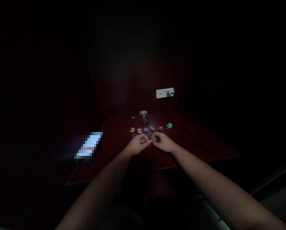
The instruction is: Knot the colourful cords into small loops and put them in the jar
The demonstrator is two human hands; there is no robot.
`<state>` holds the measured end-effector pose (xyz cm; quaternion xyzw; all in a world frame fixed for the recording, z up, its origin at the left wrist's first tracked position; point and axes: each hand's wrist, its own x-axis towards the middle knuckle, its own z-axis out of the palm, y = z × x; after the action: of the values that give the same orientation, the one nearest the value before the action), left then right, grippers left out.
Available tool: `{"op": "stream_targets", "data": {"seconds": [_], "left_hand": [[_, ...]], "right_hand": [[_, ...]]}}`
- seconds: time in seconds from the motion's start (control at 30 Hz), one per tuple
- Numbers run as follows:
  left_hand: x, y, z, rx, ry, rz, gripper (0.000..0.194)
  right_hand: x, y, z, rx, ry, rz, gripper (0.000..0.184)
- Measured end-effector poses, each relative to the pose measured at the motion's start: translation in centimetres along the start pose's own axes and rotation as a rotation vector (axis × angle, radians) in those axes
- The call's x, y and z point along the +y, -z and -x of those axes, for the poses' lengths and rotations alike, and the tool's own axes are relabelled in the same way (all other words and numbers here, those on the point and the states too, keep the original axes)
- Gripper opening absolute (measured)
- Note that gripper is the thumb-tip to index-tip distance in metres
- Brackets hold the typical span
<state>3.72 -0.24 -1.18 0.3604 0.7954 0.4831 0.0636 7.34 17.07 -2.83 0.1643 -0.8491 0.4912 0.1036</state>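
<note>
My left hand [140, 143] and my right hand [162, 142] meet above the dark red table, each with thumb and fingers pinched. Between the fingertips of both is a small yellow elastic band [150, 141]. Just beyond the hands lies a row of small piles of coloured bands: yellow [132, 130], pink [139, 130], purple [146, 129], blue [152, 128], orange-red [160, 128] and green [169, 126]. A single greenish band [134, 135] rests beside my left hand, partly hidden by it. Behind the row stands a clear lidded jar [144, 117].
One lone purple band [133, 117] lies left of the jar. A lit phone [89, 145] is at the table's left side. On the back wall a white socket panel [165, 93] holds a plug, and its dark cable [200, 137] runs down across the right side. Surroundings are very dark.
</note>
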Motion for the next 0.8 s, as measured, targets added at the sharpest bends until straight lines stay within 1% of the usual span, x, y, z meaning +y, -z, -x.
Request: {"op": "stream_targets", "data": {"seconds": [0.2,0.63,0.8], "left_hand": [[-0.43,-0.01,-0.06,-0.003,-0.010,-0.025,0.020],[-0.64,0.03,-0.13,-0.009,-0.016,-0.011,0.019],[-0.43,0.07,-0.12,-0.015,-0.003,-0.003,0.018]], "right_hand": [[0.17,-0.10,-0.05,0.002,0.004,0.010,0.004],[-0.01,-0.04,-0.07,0.022,-0.006,0.067,0.007],[-0.36,0.00,-0.02,0.030,0.001,0.073,0.005]]}}
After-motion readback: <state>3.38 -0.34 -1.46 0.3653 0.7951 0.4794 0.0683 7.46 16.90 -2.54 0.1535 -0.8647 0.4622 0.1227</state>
